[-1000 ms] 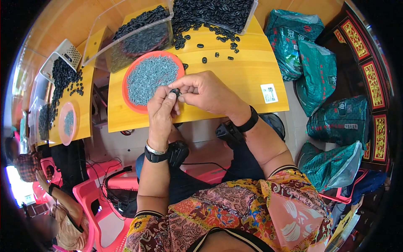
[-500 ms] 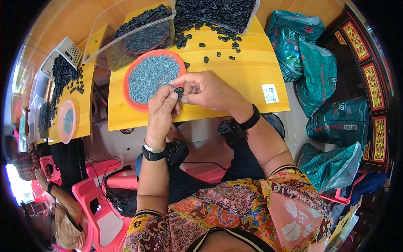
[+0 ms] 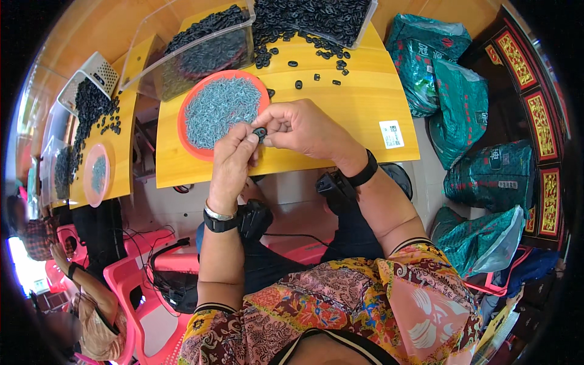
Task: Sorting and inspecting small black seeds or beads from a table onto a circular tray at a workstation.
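Over the near edge of the table, my left hand point(image 3: 232, 155) is closed with a small black oval plastic part point(image 3: 260, 131) between thumb and fingers. My right hand point(image 3: 299, 129) meets it from the right, its bent fingertips closed against the part's edge; anything tiny between them is hidden. Just behind and left of my hands sits a red-orange bowl point(image 3: 182, 125) full of small silvery screws point(image 3: 219, 109). Several loose black parts point(image 3: 298, 84) lie on the wooden table beyond my hands.
A clear bin point(image 3: 146, 70) and a heap of black parts point(image 3: 310, 18) stand at the table's back. Green sacks point(image 3: 459, 109) line the floor at right. A second table point(image 3: 125, 152) at left holds a tipped white basket point(image 3: 76, 91) and a pink bowl point(image 3: 106, 198). Another person's arm point(image 3: 91, 286) shows lower left.
Both hands stay together at the same spot with the black part between them. Only slight shifts of the fingers and the left wrist show.
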`<control>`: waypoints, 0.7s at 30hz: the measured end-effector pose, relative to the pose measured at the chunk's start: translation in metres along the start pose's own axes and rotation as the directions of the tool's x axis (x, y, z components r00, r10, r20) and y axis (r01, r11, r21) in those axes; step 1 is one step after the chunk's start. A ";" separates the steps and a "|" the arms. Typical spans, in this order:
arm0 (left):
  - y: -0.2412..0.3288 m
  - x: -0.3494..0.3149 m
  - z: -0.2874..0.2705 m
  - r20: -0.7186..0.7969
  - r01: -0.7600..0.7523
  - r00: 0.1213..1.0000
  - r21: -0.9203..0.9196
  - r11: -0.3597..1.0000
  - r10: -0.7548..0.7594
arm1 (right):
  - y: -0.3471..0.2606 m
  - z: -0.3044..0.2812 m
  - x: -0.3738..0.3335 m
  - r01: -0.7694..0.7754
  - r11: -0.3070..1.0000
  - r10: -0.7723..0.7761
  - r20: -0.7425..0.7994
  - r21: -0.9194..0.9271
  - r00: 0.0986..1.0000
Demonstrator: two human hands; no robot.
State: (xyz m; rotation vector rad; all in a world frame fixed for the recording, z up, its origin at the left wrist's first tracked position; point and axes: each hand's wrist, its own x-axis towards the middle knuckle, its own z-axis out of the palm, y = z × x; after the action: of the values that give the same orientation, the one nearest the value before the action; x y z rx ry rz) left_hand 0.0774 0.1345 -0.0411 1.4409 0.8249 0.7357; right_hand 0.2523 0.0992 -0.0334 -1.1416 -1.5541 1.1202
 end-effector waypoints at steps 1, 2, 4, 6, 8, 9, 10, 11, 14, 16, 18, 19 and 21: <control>0.000 0.000 0.000 0.000 -0.001 1.000 0.004 1.000 0.001 | 0.001 0.001 0.000 0.000 1.000 0.000 -0.026 0.006 1.000; 0.000 0.000 0.000 -0.001 -0.003 1.000 0.008 1.000 0.003 | 0.000 0.001 0.001 0.002 1.000 -0.001 -0.052 0.013 0.999; 0.001 0.000 0.001 -0.012 0.000 1.000 -0.007 1.000 0.000 | -0.001 0.002 0.001 0.004 1.000 -0.003 -0.040 0.012 0.999; 0.002 -0.001 0.002 -0.021 0.002 1.000 -0.023 1.000 -0.003 | -0.002 0.003 0.001 0.004 1.000 -0.004 -0.029 0.011 1.000; 0.001 -0.002 0.002 -0.031 -0.032 0.999 -0.023 0.999 0.031 | -0.003 0.004 0.001 -0.021 0.997 0.025 -0.055 0.073 0.998; 0.000 -0.002 0.002 -0.030 -0.032 0.999 -0.022 0.999 0.032 | -0.004 0.004 0.001 -0.021 0.997 0.025 -0.056 0.074 0.998; -0.001 -0.002 0.000 -0.024 -0.081 0.996 0.037 0.996 0.082 | -0.005 0.004 0.001 -0.019 0.992 0.026 -0.054 0.123 0.998; -0.002 -0.001 0.001 -0.013 -0.130 0.991 0.093 0.987 0.132 | -0.006 0.002 0.001 -0.018 0.985 0.028 -0.053 0.171 0.998; 0.001 0.000 0.002 0.044 -0.344 0.930 0.452 0.823 0.365 | -0.010 -0.003 -0.001 -0.105 0.949 0.117 -0.022 0.298 0.993; 0.002 -0.001 0.003 0.064 -0.377 0.913 0.510 0.773 0.403 | -0.013 -0.006 -0.001 -0.095 0.943 0.106 -0.018 0.319 0.994; 0.001 -0.001 0.004 0.086 -0.407 0.895 0.563 0.719 0.438 | -0.014 -0.007 -0.002 -0.086 0.936 0.097 -0.013 0.340 0.995; -0.001 0.000 0.004 0.089 -0.424 0.880 0.588 0.688 0.467 | -0.014 -0.007 -0.002 -0.089 0.934 0.100 -0.013 0.345 0.995; -0.004 -0.001 0.003 0.091 -0.440 0.864 0.614 0.655 0.495 | -0.014 -0.007 -0.002 -0.091 0.932 0.102 -0.013 0.351 0.995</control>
State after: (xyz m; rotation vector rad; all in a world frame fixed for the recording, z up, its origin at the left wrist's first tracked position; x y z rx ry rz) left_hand 0.0797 0.1322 -0.0450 2.2982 0.7983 0.9707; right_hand 0.2574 0.0958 -0.0189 -0.9938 -1.2214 1.3750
